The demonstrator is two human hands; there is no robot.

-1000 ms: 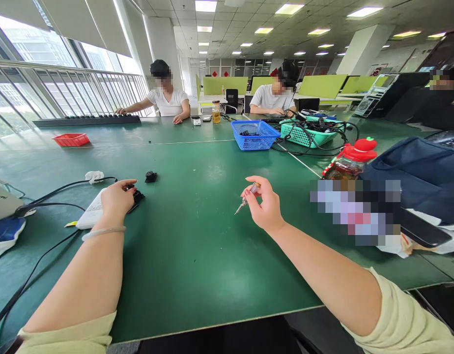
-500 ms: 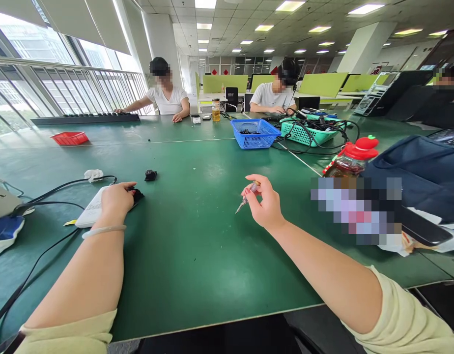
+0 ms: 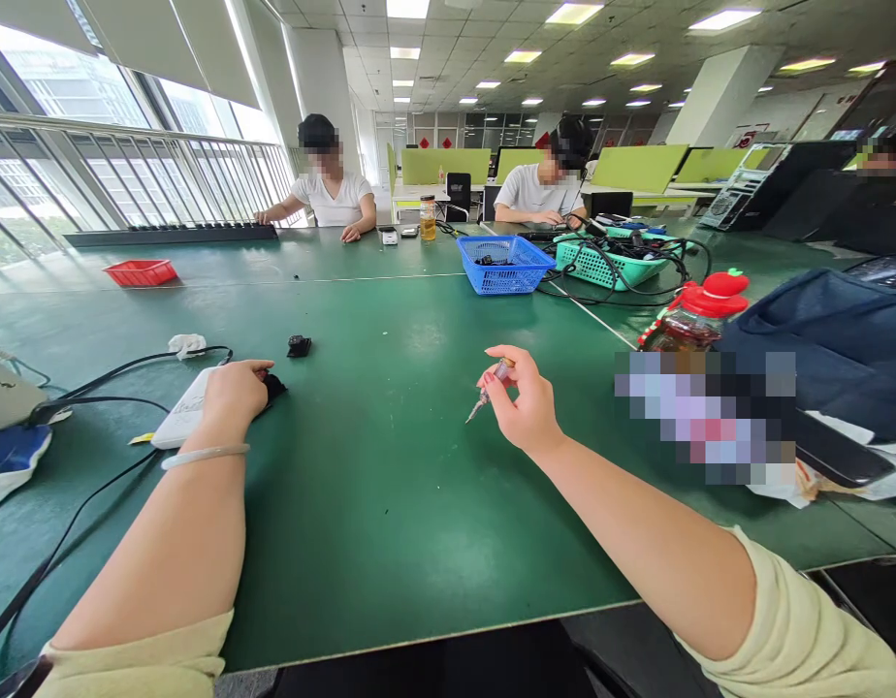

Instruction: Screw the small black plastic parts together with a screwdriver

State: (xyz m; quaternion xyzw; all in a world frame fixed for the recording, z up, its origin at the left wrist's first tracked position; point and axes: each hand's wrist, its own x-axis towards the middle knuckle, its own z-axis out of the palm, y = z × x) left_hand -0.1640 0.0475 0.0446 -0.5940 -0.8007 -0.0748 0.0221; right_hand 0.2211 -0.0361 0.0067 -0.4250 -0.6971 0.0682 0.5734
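My right hand (image 3: 522,405) is raised over the green table (image 3: 390,543), its fingers closed round a small screwdriver (image 3: 483,399). The tool has a clear handle with a gold-coloured end, and its thin metal tip points down to the left. At the left, my left hand (image 3: 236,396) lies beside a white box-like device (image 3: 180,419), its fingers curled over a black piece (image 3: 274,390) mostly hidden under them. A second small black part (image 3: 299,346) stands alone just beyond that hand.
Black cables (image 3: 120,396) run along the left. A red tray (image 3: 141,273), a blue basket (image 3: 506,267) and a green basket (image 3: 593,264) full of cables stand farther back. At the right are a red-lidded bottle (image 3: 699,310), a dark bag (image 3: 826,339) and a phone (image 3: 845,451). Two people sit opposite.
My hands hold nearly the same pose, the screwdriver still in my right one. Across the table, the left person's outstretched hand has shifted to the right along the long black bar.
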